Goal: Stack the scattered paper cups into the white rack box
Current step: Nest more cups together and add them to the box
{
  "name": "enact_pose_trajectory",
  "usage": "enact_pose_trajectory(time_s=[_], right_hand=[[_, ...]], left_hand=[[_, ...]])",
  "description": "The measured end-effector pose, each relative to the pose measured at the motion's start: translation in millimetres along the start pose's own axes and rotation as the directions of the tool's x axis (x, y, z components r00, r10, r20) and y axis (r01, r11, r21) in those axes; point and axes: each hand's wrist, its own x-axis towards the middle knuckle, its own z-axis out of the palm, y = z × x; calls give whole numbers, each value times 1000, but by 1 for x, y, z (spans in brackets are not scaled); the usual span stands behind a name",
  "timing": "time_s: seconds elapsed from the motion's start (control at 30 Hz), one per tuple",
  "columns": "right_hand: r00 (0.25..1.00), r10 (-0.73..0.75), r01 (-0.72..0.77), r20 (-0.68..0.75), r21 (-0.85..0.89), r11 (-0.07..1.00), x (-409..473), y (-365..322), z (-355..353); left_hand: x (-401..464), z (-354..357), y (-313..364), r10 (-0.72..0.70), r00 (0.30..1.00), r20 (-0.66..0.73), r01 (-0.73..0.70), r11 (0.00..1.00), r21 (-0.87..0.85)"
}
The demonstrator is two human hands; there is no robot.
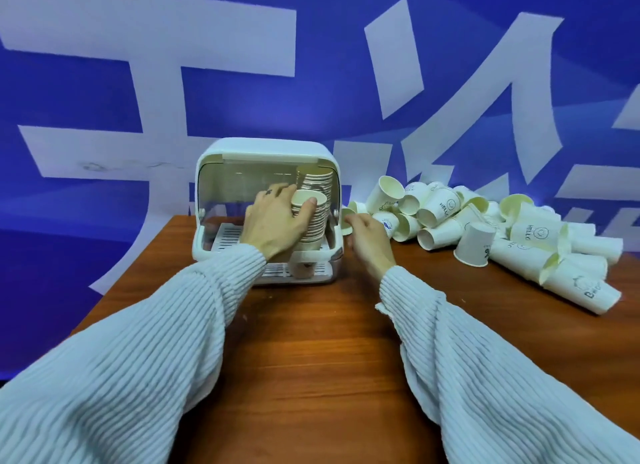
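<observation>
The white rack box (266,148) stands open on the wooden table (311,342), its clear cover raised. Two stacks of paper cups are inside on the right: a tall one at the back (317,179) and a nearer stack (313,221). My left hand (273,221) reaches into the box and grips the top of the nearer stack, thumb on the top cup's rim. My right hand (367,241) is just right of the box, fingers curled around a single cup (346,217) that is mostly hidden. A heap of loose cups (485,224) lies to the right.
A blue wall with large white characters (450,82) stands right behind the table. The slatted tray of the box (227,236) shows on its left half. Bare wood lies in front of the box between my sleeves.
</observation>
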Motion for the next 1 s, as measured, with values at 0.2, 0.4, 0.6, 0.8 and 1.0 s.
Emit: enact_pose_trajectory(time_s=[0.2, 0.4, 0.6, 0.8, 1.0], right_hand=[[994, 11, -24, -112, -111, 994, 1, 30, -44], [971, -32, -12, -236, -183, 983, -2, 67, -90], [842, -174, -3, -511, -326, 945, 21, 94, -145], [828, -292, -143, -479, -684, 716, 54, 120, -175], [892, -206, -178, -402, -732, 658, 57, 127, -175]], left_hand=[[-33, 27, 42, 355, 845, -399, -388, 922, 0], [-53, 112, 92, 369, 929, -16, -362, 902, -235], [-24, 177, 130, 43, 974, 223, 11, 972, -235], [9, 216, 131, 163, 987, 8, -158, 941, 299], [25, 229, 117, 41, 999, 25, -46, 963, 266]])
